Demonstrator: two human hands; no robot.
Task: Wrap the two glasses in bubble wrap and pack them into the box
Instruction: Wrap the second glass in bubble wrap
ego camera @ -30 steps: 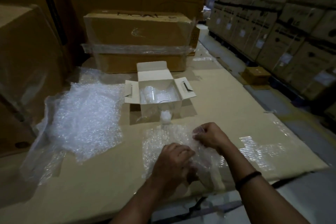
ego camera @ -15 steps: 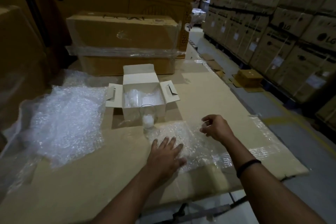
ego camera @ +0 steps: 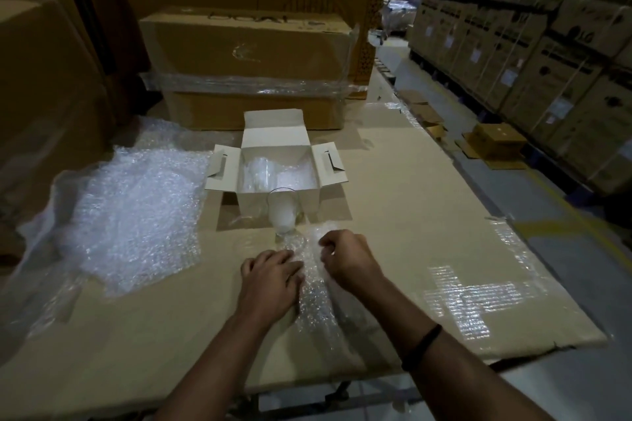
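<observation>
Sheet of bubble wrap [ego camera: 314, 287], flat a moment ago, now bunches between the hands: left hand [ego camera: 270, 280] presses it flat-fingered, right hand [ego camera: 345, 260] pinches its edge. Bare glass [ego camera: 283, 215] stands just beyond both, awaiting wrapping.

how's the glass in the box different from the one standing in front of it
The glass in the box sits inside the white box; the glass in front stands outside it, on the cardboard. The glass in the box looks covered in bubble wrap; the glass in front is bare, upright, with white filling inside. Both are clear glass; neither is held: left hand and right hand are on the bubble wrap sheet.
</observation>
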